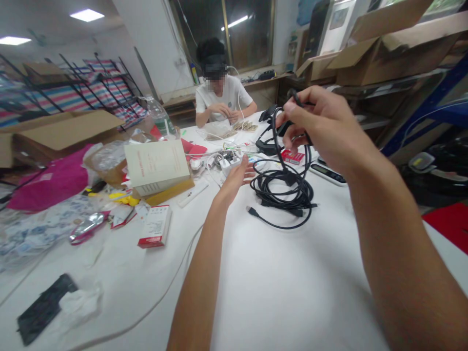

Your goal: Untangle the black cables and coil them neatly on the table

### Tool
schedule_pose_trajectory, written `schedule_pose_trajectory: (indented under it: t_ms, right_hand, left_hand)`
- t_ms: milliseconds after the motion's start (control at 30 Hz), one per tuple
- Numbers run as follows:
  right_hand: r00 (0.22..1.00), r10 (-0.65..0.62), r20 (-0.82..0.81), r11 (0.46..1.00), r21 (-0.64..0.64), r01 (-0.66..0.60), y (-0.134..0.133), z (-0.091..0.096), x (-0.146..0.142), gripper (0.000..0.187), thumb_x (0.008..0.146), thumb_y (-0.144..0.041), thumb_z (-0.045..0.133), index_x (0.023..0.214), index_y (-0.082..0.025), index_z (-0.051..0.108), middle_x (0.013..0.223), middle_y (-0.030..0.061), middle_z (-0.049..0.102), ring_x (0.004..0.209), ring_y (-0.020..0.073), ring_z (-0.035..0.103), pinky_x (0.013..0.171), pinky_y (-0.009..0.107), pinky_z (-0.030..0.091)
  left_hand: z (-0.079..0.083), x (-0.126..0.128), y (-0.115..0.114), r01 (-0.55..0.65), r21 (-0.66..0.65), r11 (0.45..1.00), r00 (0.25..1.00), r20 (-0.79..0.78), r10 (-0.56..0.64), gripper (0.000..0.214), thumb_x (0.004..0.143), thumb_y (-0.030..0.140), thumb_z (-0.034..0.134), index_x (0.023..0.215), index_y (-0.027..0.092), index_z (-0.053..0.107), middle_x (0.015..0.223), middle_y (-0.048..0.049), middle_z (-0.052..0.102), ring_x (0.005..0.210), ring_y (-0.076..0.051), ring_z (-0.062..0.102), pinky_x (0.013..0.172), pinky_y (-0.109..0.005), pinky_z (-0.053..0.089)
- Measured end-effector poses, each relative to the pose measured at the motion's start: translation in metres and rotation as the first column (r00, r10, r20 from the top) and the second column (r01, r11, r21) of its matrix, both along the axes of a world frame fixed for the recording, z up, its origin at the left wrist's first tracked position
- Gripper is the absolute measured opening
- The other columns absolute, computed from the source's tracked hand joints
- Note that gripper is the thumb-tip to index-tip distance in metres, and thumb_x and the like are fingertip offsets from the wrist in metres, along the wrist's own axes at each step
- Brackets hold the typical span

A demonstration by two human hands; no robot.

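Observation:
My right hand (318, 124) is raised above the white table (278, 282), fingers pinched on the upper end of a black cable. The cable hangs down into a loose black coil (283, 192) lying on the table, with a plug end sticking out at its lower left. My left hand (236, 178) reaches forward just left of the coil, fingers stretched out and holding nothing, close to a white power strip (228, 163) with plugs in it.
A white book (157, 165) lies on a yellow one at the left, with a red-and-white box (155, 226) nearer me. A white cord (161, 300) trails across the table. A person sits at the far end. Cardboard boxes (380, 53) fill the right shelving.

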State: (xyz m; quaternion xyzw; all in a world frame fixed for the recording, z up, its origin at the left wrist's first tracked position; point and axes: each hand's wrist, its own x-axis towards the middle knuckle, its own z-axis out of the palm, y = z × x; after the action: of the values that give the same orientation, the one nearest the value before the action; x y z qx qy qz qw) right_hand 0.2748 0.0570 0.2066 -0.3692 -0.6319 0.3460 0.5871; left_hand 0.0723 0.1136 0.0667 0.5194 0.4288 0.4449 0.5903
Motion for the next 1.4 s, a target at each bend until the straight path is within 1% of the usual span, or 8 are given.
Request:
schedule_pose_trajectory:
  t_ms: [167, 300, 400, 633, 833, 1133, 1267, 1400]
  right_hand:
    - [0.989, 0.115, 0.089, 0.993, 0.002, -0.116, 0.006, -0.010, -0.006, 0.041, 0.092, -0.058, 0.079, 0.096, -0.024, 0.055, 0.090, 0.0053, 0.073, 0.061, 0.0150, 0.062, 0.050, 0.028, 0.047]
    - [0.975, 0.101, 0.197, 0.994, 0.009, -0.105, 0.006, -0.011, -0.006, 0.041, 0.093, -0.060, 0.077, 0.094, -0.023, 0.058, 0.085, 0.0050, 0.074, 0.057, 0.0147, 0.061, 0.047, 0.029, 0.046]
    - [0.986, 0.011, 0.168, 0.998, 0.065, -0.022, 0.007, -0.009, -0.005, 0.038, 0.097, -0.058, 0.073, 0.094, -0.024, 0.055, 0.080, 0.0025, 0.074, 0.052, 0.0135, 0.059, 0.046, 0.028, 0.043]
    - [0.958, -0.197, -0.209, 0.941, 0.235, 0.245, -0.014, 0.016, 0.005, 0.013, 0.104, -0.036, 0.058, 0.093, -0.029, 0.054, 0.073, 0.0001, 0.064, 0.053, 0.0176, 0.053, 0.046, 0.033, 0.037]
    - [0.982, -0.044, 0.183, 0.998, -0.042, 0.052, -0.022, 0.017, 0.014, 0.014, 0.096, -0.029, 0.061, 0.084, -0.024, 0.057, 0.085, 0.0066, 0.075, 0.071, 0.0204, 0.065, 0.066, 0.036, 0.050]
    - [0.399, 0.243, 0.884, 0.969, -0.205, -0.134, 0.021, -0.056, -0.036, 0.015, 0.099, -0.023, 0.052, 0.091, -0.019, 0.063, 0.094, 0.0118, 0.073, 0.078, 0.0212, 0.065, 0.070, 0.030, 0.045]
    - [0.544, 0.415, 0.729, 0.902, -0.409, -0.140, 0.023, -0.069, -0.047, 0.018, 0.105, -0.035, 0.048, 0.098, -0.020, 0.056, 0.077, 0.0062, 0.069, 0.062, 0.0186, 0.062, 0.061, 0.029, 0.045]
    - [0.754, 0.171, 0.634, 0.958, -0.284, 0.021, 0.018, -0.054, -0.036, 0.016, 0.103, -0.036, 0.052, 0.095, -0.023, 0.045, 0.064, -0.0025, 0.054, 0.051, 0.0138, 0.048, 0.052, 0.027, 0.035]
  left_hand:
    - [0.033, 0.004, -0.013, 0.089, -0.070, 0.994, 0.990, 0.111, -0.081, 0.091, 0.089, 0.095, 0.043, 0.125, 0.016, 0.070, 0.117, -0.0172, 0.078, 0.105, -0.028, 0.076, 0.085, -0.033, 0.060]
    - [0.050, 0.006, -0.023, 0.137, -0.005, 0.991, 0.984, 0.118, -0.135, 0.072, 0.090, 0.079, 0.068, 0.127, 0.018, 0.068, 0.111, -0.0138, 0.077, 0.083, -0.020, 0.075, 0.068, -0.026, 0.057]
    - [0.052, 0.006, -0.025, 0.133, 0.115, 0.984, 0.991, 0.004, -0.134, 0.050, 0.088, 0.048, 0.087, 0.122, 0.015, 0.071, 0.103, -0.0091, 0.076, 0.063, -0.009, 0.063, 0.053, -0.020, 0.045]
    - [0.048, -0.002, -0.019, -0.001, 0.159, 0.987, 0.993, -0.117, 0.020, 0.019, 0.102, 0.023, 0.066, 0.087, 0.011, 0.072, 0.079, -0.0033, 0.070, 0.047, -0.003, 0.046, 0.041, -0.017, 0.033]
    - [0.037, -0.006, -0.011, -0.195, 0.154, 0.969, 0.973, -0.093, 0.211, 0.013, 0.102, 0.013, 0.059, 0.111, 0.012, 0.068, 0.084, -0.0032, 0.071, 0.056, -0.008, 0.061, 0.043, -0.016, 0.043]
    - [0.029, -0.003, -0.010, -0.132, 0.057, 0.990, 0.986, -0.100, 0.137, 0.020, 0.102, 0.012, 0.055, 0.120, 0.011, 0.066, 0.096, -0.0075, 0.075, 0.060, -0.011, 0.067, 0.045, -0.020, 0.052]
    - [0.030, -0.005, -0.008, -0.132, 0.062, 0.989, 0.983, -0.117, 0.139, 0.023, 0.102, 0.012, 0.055, 0.122, 0.011, 0.065, 0.095, -0.0070, 0.075, 0.057, -0.010, 0.065, 0.044, -0.021, 0.054]
    - [0.028, -0.010, -0.008, -0.107, 0.092, 0.990, 0.976, -0.179, 0.122, 0.027, 0.102, 0.014, 0.053, 0.127, 0.012, 0.064, 0.102, -0.0106, 0.074, 0.070, -0.015, 0.075, 0.044, -0.017, 0.051]
